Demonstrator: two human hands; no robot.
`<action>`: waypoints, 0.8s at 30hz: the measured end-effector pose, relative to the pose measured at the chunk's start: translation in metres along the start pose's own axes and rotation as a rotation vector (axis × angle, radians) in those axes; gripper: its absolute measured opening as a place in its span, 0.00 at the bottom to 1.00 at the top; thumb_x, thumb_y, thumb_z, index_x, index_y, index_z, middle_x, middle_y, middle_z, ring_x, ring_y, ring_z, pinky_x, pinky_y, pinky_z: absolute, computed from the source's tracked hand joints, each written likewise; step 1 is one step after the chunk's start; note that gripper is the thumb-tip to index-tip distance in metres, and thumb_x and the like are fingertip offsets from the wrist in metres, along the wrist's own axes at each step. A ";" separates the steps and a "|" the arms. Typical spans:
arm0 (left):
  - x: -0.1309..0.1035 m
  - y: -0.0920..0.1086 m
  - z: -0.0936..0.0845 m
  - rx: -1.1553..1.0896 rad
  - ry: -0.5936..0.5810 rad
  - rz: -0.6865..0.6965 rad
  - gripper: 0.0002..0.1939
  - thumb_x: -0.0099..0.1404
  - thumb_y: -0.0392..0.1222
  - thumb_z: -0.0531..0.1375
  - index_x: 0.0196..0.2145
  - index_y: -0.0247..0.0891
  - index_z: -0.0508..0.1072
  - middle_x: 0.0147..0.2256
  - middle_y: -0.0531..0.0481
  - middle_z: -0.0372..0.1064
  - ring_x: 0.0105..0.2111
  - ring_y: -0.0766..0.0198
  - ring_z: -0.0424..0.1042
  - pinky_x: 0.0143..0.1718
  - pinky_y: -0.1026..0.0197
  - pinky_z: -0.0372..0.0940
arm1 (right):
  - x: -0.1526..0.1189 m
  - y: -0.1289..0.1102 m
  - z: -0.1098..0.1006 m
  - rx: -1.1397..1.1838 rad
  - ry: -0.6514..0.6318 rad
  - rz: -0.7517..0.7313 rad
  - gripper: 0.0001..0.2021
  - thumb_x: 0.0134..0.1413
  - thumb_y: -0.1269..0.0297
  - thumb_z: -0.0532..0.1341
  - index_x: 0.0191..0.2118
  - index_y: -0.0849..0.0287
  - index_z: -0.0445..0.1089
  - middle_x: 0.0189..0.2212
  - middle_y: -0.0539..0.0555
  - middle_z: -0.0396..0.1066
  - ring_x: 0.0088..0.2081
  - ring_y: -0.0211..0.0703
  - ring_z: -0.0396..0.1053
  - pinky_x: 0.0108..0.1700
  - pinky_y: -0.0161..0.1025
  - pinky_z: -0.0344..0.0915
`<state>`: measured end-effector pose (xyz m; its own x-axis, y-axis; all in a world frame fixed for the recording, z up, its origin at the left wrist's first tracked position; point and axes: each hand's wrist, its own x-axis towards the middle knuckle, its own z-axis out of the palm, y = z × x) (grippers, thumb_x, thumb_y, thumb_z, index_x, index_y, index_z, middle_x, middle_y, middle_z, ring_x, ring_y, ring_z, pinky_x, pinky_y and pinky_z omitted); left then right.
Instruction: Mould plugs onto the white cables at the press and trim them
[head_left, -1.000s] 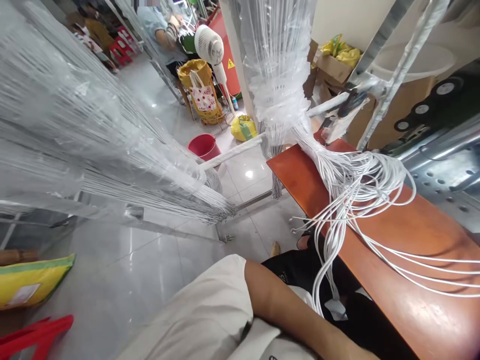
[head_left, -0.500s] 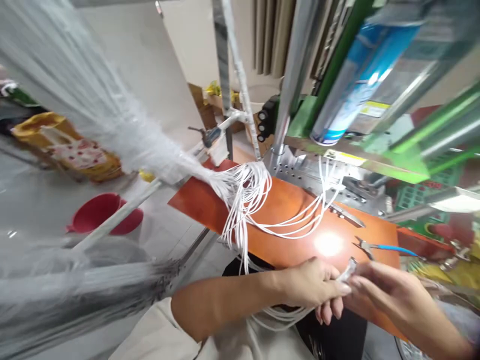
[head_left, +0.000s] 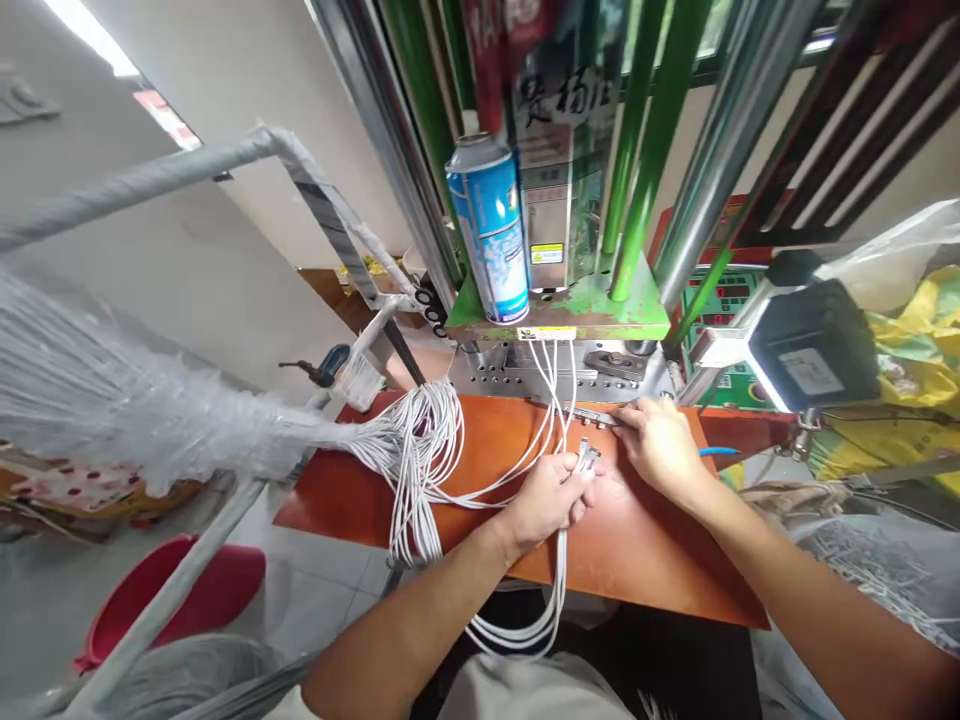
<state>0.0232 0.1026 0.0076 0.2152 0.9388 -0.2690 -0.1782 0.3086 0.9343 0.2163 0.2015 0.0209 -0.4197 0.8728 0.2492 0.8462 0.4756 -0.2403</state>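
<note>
Left hand (head_left: 546, 497) — grip pinching white cable ends (head_left: 588, 458); right hand (head_left: 661, 446) touches metal bar (head_left: 595, 416) — closure unclear.

A bare stretch of the orange surface (head_left: 645, 545) offers passage between the forearms, nearer the person than the right hand (head_left: 660, 445). On the left, heaped white cables (head_left: 435, 430) block a low sideways path. Beyond the left hand (head_left: 551, 495), cable strands (head_left: 556, 385) reach up to the green press plate (head_left: 630, 328); an aerosol can (head_left: 495, 240) obstructs the room above it.
</note>
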 end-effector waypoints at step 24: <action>0.007 0.009 0.042 0.302 -0.220 -0.255 0.22 0.67 0.59 0.62 0.33 0.33 0.71 0.16 0.55 0.66 0.12 0.74 0.58 0.15 0.71 0.49 | -0.133 -0.017 0.014 0.260 0.252 0.033 0.19 0.72 0.68 0.51 0.62 0.61 0.69 0.58 0.61 0.75 0.58 0.52 0.75 0.60 0.49 0.74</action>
<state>0.0632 0.1057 0.0238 0.4207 0.7734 -0.4742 0.1879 0.4370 0.8796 0.2528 0.0791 -0.0215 -0.2715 0.8491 0.4531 0.7325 0.4877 -0.4750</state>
